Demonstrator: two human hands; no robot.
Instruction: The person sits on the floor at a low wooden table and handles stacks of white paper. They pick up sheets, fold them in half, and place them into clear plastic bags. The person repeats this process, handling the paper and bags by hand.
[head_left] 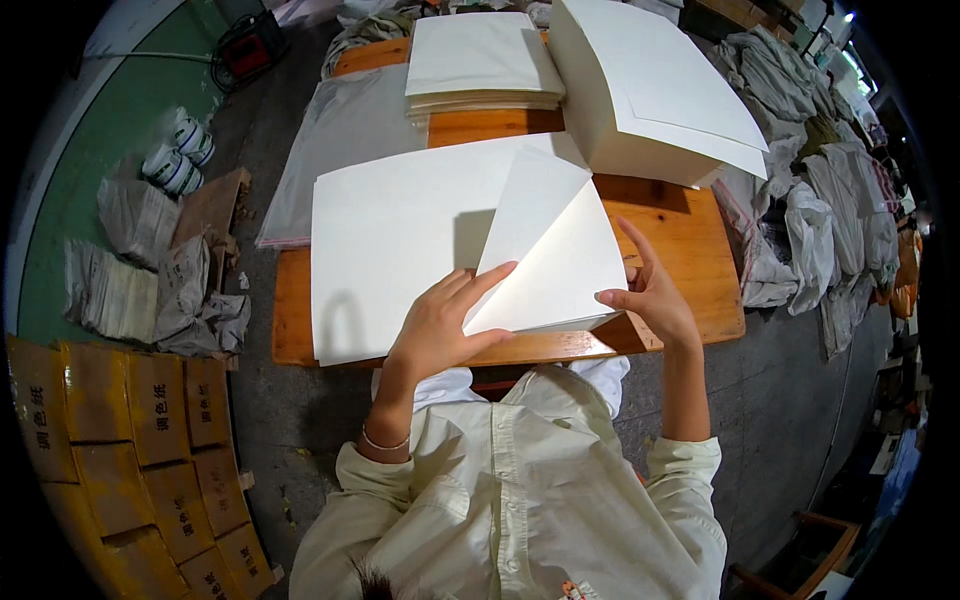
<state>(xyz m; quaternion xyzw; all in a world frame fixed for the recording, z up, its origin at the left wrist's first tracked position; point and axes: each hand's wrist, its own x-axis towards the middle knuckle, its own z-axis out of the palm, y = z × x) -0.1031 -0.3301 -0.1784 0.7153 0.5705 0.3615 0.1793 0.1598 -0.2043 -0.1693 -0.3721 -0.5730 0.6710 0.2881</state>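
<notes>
A low stack of large white paper sheets (390,220) lies near the front of the orange wooden table. Towards its right side, part of a top sheet is turned over into a slanted flap (525,205). My left hand (445,325) rests on the paper at the flap's lower end, thumb and fingers spread. Beside the stack's right edge is my right hand (655,290), index finger stretched up and thumb tip at the paper's edge. Its other fingers are partly hidden, and it holds nothing that I can see.
A tall block of white paper (660,70) stands at the table's back right. Behind the low stack sits a pile of packed sheets (485,60), with clear plastic bags (345,130) to its left. Yellow-brown cartons (160,410) and grey cloth bundles (770,80) flank the table (715,240).
</notes>
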